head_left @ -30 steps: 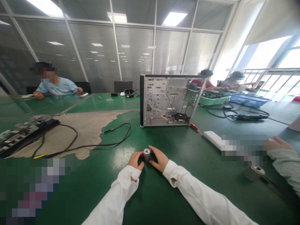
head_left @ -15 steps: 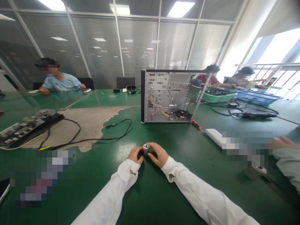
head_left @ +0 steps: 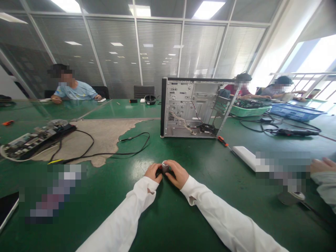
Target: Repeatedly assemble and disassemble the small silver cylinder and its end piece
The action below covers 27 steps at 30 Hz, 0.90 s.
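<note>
Metal cylinder: from my remote seat I see the small grey cylinder (head_left: 165, 168) standing between my two hands, mid-width on the green bench (head_left: 162, 220), toward the near edge.
Right hand: my right hand (head_left: 179, 175) is grasping the cylinder, its fingers on the upper part and its thumb lower down.
Left hand: my left hand (head_left: 153, 172) curls against the cylinder's left side; I cannot tell whether it grips.
Computer case: beyond my hands, the open case (head_left: 181, 119) stands toward the far edge, with wires and a black fan inside.
Screwdriver: an orange-and-black one (head_left: 223, 141) lies by the case's lower right corner.
Right side: I see a white bar (head_left: 244, 156), partly blurred, and a co-worker's hand (head_left: 324, 164) at the right edge.
Far right corner: a green basket (head_left: 249, 111) and a blue basket (head_left: 296, 112) sit side by side.
Left side: a circuit assembly (head_left: 39, 140) and a black cable (head_left: 131, 153) lie across a bare grey patch.
Far edge: a person in light blue (head_left: 77, 91) sits toward the left corner.
</note>
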Tool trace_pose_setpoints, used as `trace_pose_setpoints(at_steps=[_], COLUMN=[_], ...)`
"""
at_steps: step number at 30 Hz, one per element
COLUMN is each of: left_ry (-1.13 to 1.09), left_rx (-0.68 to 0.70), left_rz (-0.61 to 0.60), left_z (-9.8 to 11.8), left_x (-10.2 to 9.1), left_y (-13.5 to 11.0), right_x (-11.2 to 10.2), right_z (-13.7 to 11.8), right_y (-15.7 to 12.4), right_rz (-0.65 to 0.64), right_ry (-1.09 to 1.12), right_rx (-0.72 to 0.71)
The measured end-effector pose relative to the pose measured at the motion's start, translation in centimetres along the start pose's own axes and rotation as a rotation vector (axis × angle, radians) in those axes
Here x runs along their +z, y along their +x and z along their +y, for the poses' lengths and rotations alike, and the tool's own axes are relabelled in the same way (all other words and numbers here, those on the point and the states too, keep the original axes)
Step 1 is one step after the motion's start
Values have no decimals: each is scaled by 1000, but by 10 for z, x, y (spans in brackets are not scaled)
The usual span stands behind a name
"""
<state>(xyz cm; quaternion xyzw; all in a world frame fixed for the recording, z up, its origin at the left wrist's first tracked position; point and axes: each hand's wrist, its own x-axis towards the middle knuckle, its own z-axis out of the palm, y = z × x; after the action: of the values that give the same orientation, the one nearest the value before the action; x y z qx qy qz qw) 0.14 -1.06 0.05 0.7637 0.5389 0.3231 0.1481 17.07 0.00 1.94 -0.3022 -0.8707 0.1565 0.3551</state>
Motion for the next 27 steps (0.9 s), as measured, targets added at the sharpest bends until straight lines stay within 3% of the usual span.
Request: trace_pose_setpoints(at_steps=[27], left_ry=[21], left_rx=[14], left_rz=[-2], left_z=[2], left_x=[-1], left_y=[-1], right_x=[10], right_z=[2], right_y=[3], right_rz=[35], right_ry=[39], right_rx=[45])
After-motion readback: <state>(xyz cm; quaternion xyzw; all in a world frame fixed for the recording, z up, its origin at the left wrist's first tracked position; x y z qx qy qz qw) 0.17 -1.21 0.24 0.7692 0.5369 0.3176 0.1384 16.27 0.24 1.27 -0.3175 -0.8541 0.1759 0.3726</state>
